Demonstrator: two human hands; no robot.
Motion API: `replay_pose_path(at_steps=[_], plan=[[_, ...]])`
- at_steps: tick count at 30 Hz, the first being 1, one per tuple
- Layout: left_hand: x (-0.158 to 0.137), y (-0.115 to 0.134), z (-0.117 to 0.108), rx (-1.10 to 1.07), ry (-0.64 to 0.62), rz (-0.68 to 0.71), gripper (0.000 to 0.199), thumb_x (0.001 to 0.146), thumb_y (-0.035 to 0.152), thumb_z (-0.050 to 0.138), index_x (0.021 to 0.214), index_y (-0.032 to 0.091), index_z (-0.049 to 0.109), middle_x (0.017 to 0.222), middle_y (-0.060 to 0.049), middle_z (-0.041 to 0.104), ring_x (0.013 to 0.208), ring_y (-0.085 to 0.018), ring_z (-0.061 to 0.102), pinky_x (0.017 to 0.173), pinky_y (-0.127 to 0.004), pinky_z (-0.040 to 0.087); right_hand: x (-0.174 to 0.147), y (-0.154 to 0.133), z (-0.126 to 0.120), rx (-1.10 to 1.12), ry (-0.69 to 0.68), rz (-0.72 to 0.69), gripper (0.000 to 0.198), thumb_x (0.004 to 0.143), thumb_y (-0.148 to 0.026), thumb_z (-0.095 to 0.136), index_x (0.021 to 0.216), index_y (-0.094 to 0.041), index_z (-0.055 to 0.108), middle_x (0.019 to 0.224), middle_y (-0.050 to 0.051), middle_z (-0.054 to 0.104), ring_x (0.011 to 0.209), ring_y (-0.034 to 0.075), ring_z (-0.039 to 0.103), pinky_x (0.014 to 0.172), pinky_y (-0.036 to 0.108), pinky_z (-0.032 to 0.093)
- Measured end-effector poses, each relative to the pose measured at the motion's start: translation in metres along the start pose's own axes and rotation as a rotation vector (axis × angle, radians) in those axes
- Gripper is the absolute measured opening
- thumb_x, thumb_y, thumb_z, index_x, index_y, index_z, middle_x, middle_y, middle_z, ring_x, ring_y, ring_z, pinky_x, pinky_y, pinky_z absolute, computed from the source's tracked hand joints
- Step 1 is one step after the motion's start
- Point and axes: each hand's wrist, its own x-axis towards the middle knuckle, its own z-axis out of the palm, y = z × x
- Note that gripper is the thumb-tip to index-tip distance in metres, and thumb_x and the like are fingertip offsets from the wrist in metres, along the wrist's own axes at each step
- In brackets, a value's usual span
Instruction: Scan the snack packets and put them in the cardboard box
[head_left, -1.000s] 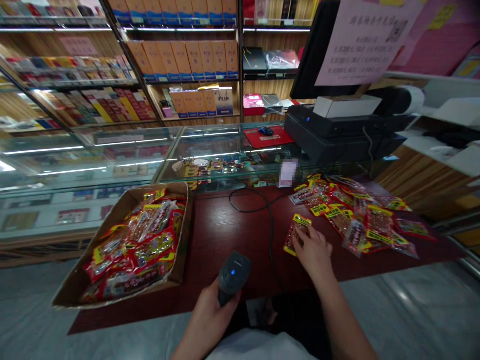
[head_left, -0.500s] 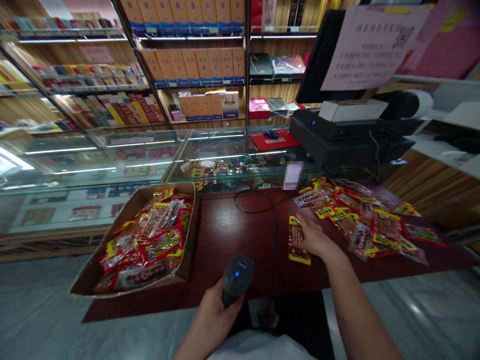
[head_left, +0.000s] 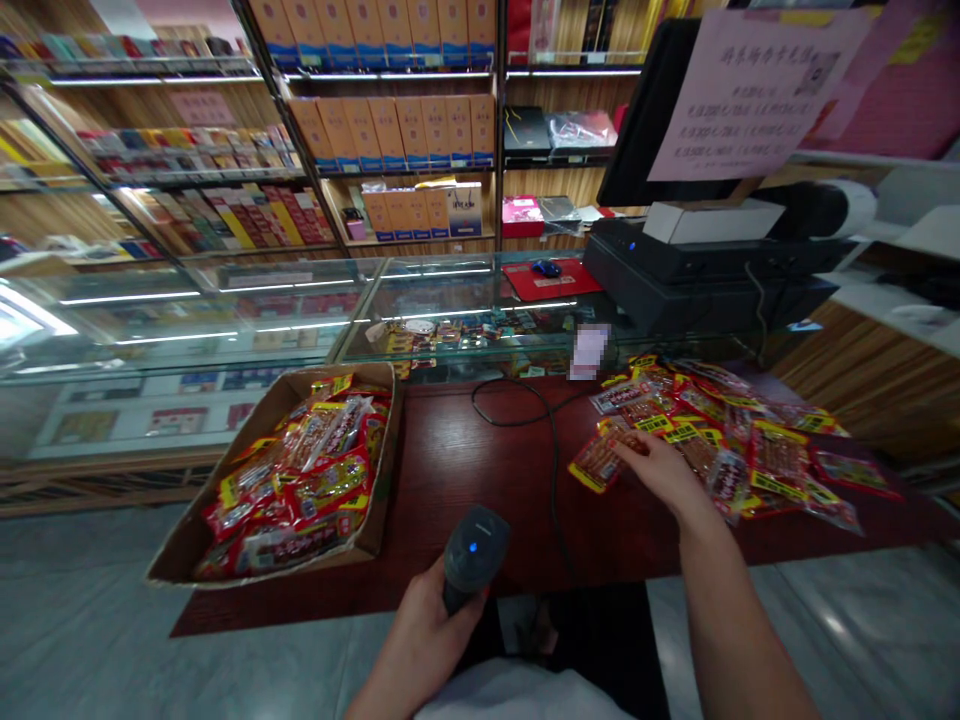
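Observation:
My left hand (head_left: 439,625) is wrapped around the handle of a dark barcode scanner (head_left: 477,548) with a blue light, held at the table's near edge. My right hand (head_left: 664,475) is closed on the right side of a red-and-yellow snack packet (head_left: 600,455), which lies tilted just above or on the dark red table (head_left: 465,470); I cannot tell if it is lifted. Right beside that hand spreads a loose pile of similar snack packets (head_left: 776,455). On the left, a cardboard box (head_left: 388,480) holds many more such packets.
A black cable (head_left: 553,480) loops across the table's middle. Behind stands a glass display counter (head_left: 442,275) with a mouse (head_left: 546,268) on a red mat (head_left: 525,285). A monitor (head_left: 637,120) with a paper sign rises at the back right. Shelves of boxes line the wall.
My right hand has moved slightly up and to the right, turning the packet from nearly upright to a slant. The left hand with the scanner has stayed in place.

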Motion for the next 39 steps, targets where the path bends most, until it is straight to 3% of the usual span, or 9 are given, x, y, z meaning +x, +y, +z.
replay_pose_path(at_steps=[4,8,11,14,22,31,35,39], plan=[[-0.001,0.008,0.000,-0.004,0.048,-0.020,0.023,0.083,0.042,0.069,0.081,0.019,0.065,0.054,0.005,0.053,0.051,-0.014,0.050,0.054,-0.024,0.043,-0.024,-0.022,0.022,0.718,0.041,0.156,0.031,0.073,-0.047,0.082,0.098,-0.033,0.070,0.116,0.007,0.078,0.109,0.033,0.074,0.084,0.048,0.065],[-0.004,0.024,-0.001,-0.022,0.095,-0.045,0.029,0.081,0.047,0.068,0.074,0.021,0.059,0.053,0.005,0.054,0.048,-0.014,0.050,0.050,-0.024,0.040,-0.054,-0.038,0.071,0.985,-0.084,0.187,0.039,0.074,-0.045,0.084,0.106,-0.031,0.067,0.114,0.002,0.078,0.104,0.027,0.076,0.091,0.049,0.065],[-0.005,0.030,-0.003,-0.023,0.101,-0.036,0.031,0.080,0.049,0.068,0.073,0.021,0.057,0.052,0.005,0.053,0.048,-0.014,0.049,0.049,-0.024,0.040,-0.071,-0.043,0.098,1.038,-0.151,0.223,0.042,0.075,-0.046,0.085,0.110,-0.029,0.068,0.114,0.002,0.079,0.101,0.025,0.077,0.091,0.046,0.065],[-0.005,0.027,-0.003,-0.013,0.069,-0.023,0.027,0.083,0.045,0.066,0.076,0.021,0.058,0.052,0.006,0.052,0.048,-0.013,0.049,0.049,-0.023,0.039,-0.077,-0.047,0.111,1.054,-0.177,0.255,0.042,0.074,-0.046,0.087,0.107,-0.028,0.070,0.113,0.002,0.079,0.101,0.025,0.077,0.091,0.045,0.065],[-0.007,0.018,-0.001,0.000,-0.012,0.003,0.016,0.086,0.035,0.060,0.081,0.020,0.056,0.055,0.006,0.053,0.049,-0.013,0.050,0.049,-0.023,0.039,-0.073,-0.053,0.117,1.067,-0.147,0.279,0.043,0.072,-0.046,0.089,0.106,-0.027,0.071,0.114,0.004,0.079,0.108,0.026,0.076,0.097,0.047,0.062],[-0.006,0.020,-0.005,-0.053,0.054,-0.019,0.017,0.082,0.036,0.063,0.077,0.021,0.058,0.052,0.006,0.052,0.047,-0.013,0.049,0.048,-0.023,0.038,-0.076,-0.066,0.129,1.132,-0.221,0.336,0.040,0.070,-0.035,0.091,0.104,-0.024,0.073,0.108,0.002,0.081,0.094,0.021,0.078,0.080,0.036,0.066],[-0.009,0.008,-0.012,-0.131,0.195,-0.072,0.025,0.079,0.042,0.066,0.073,0.020,0.059,0.049,0.005,0.054,0.045,-0.013,0.051,0.046,-0.023,0.038,-0.068,-0.097,0.150,1.168,-0.333,0.370,0.030,0.074,-0.025,0.085,0.101,-0.023,0.072,0.105,0.003,0.081,0.094,0.022,0.077,0.077,0.036,0.066],[-0.013,-0.004,-0.024,-0.197,0.331,-0.106,0.034,0.078,0.051,0.069,0.071,0.019,0.059,0.047,0.004,0.055,0.042,-0.014,0.052,0.046,-0.023,0.040,-0.053,-0.169,0.187,1.223,-0.485,0.254,0.030,0.077,-0.024,0.080,0.105,-0.024,0.069,0.109,0.002,0.080,0.097,0.022,0.076,0.081,0.040,0.065]])
